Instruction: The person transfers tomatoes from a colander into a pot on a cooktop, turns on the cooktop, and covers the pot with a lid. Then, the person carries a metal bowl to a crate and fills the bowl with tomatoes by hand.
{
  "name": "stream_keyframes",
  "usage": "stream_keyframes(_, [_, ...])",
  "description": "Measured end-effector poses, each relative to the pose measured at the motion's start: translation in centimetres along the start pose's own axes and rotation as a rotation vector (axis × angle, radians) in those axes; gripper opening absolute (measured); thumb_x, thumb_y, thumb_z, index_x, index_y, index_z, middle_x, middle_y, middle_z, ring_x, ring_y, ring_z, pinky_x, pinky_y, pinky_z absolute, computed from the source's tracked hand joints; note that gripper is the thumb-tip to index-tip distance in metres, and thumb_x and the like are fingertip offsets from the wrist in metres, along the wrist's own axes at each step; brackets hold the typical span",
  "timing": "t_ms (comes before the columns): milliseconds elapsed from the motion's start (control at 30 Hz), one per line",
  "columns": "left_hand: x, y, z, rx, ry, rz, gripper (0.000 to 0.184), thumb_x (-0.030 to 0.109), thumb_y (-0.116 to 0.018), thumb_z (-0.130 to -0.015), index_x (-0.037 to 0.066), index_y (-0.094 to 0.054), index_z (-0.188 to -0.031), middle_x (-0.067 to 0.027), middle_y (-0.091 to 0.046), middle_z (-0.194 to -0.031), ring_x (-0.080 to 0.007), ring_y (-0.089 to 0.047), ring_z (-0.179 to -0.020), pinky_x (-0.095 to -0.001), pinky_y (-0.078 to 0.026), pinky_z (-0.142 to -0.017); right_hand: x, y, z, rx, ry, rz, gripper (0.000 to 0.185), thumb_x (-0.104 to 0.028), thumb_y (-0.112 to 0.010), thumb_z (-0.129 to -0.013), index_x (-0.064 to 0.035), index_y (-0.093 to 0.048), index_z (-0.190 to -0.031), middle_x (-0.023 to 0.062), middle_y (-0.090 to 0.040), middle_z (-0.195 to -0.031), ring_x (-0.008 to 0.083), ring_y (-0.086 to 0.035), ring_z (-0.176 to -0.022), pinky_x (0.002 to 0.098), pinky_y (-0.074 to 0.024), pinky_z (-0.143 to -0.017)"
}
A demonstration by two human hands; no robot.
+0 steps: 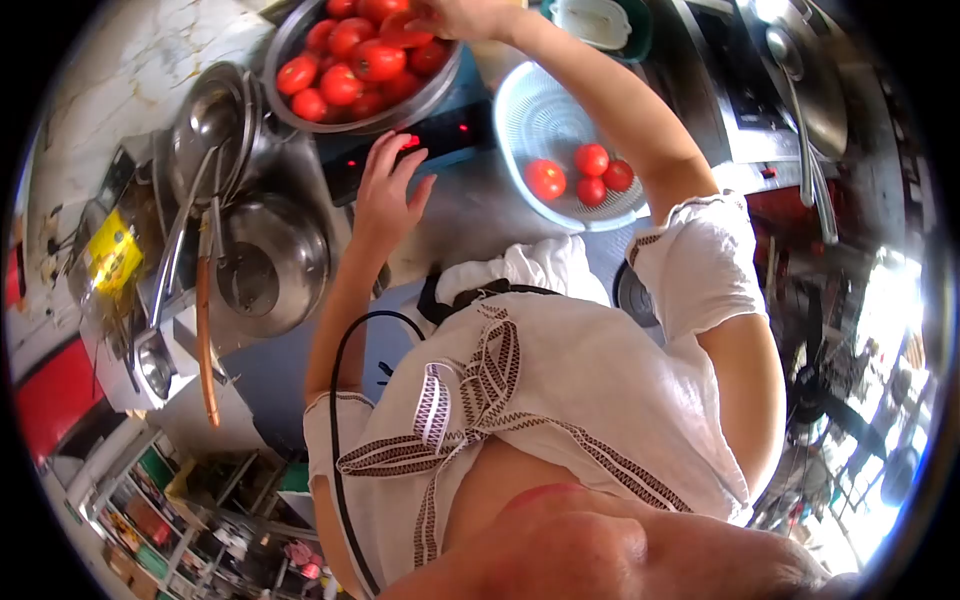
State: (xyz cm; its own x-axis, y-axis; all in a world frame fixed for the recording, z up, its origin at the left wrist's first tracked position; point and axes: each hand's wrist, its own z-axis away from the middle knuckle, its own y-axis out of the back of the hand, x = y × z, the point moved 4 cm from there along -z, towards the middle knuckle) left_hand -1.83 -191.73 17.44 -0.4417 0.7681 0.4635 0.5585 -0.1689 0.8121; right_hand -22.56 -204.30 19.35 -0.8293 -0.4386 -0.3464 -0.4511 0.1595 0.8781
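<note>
My right hand (462, 18) reaches to the top edge of the view, over a metal bowl (284, 112) full of red tomatoes. Its fingers curl onto a tomato (402, 32) at the bowl's right side; the frame edge cuts off part of the hand. My left hand (392, 195) is open, fingers spread, and holds nothing. Its fingertips hover at a black panel (455, 138) with small red lights in front of the bowl. A pale blue plastic colander (508, 105) stands to the right under my right forearm, with several tomatoes (546, 180) in it.
On the left are metal pans (212, 120), a wide metal bowl (300, 255), ladles and a wooden handle (205, 330). A yellow packet (113, 250) lies beyond them. At the right, a ladle (800, 120) rests by a wok (830, 90). A green tub (635, 30) stands behind the colander.
</note>
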Motion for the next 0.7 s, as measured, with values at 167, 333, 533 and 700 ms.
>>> stream_keyframes(167, [1.9,-2.2,-1.8,0.005,-0.086,-0.011,0.024,0.007,-0.063,-0.073,0.001,-0.058,-0.096,-0.0146,-0.05,-0.11,-0.033,-0.046,-0.106,-0.0398,-0.038,-0.089,5.1,0.3,6.6,0.158,-0.003,0.36,0.012,-0.018,-0.055,-0.066,-0.0063,-0.058,-0.064,0.0119,-0.055,-0.054,0.0287,-0.055,-0.047,0.0416,-0.0433,-0.045])
stream_keyframes(333, [4.1,-5.4,-3.0,-0.061,-0.163,0.093,0.023,0.008,-0.064,-0.071,0.001,-0.058,-0.092,-0.0144,-0.052,-0.105,-0.0315,-0.049,-0.101,-0.0387,-0.041,-0.086,10.6,-1.8,20.8,-0.334,-0.512,0.083,0.051,-0.037,-0.063,-0.073,-0.017,-0.048,-0.117,0.0157,-0.06,-0.095,0.0321,-0.059,-0.087,0.0398,-0.0465,-0.077])
stream_keyframes(533, [6.8,-18.7,-3.3,-0.653,-0.211,-0.01,0.038,0.017,-0.067,-0.067,0.007,-0.054,-0.1,-0.0157,-0.044,-0.115,-0.0322,-0.044,-0.107,-0.0388,-0.041,-0.087,5.9,-6.1,31.5,-0.59,-0.684,0.007,0.07,-0.045,-0.066,-0.066,-0.017,-0.039,-0.125,0.0206,-0.044,-0.12,0.0335,-0.058,-0.09,0.0398,-0.0459,-0.079])
stream_keyframes(700, [6.0,-25.0,-2.7,-0.993,-0.044,-0.202,0.041,0.01,-0.061,-0.067,0.01,-0.054,-0.107,-0.0137,-0.045,-0.113,-0.0306,-0.046,-0.104,-0.0431,-0.046,-0.081,5.7,-6.6,30.4,-0.5,-0.727,-0.038,0.065,-0.041,-0.064,-0.068,-0.0087,-0.042,-0.12,0.0188,-0.057,-0.103,0.0326,-0.056,-0.094,0.0395,-0.0443,-0.082])
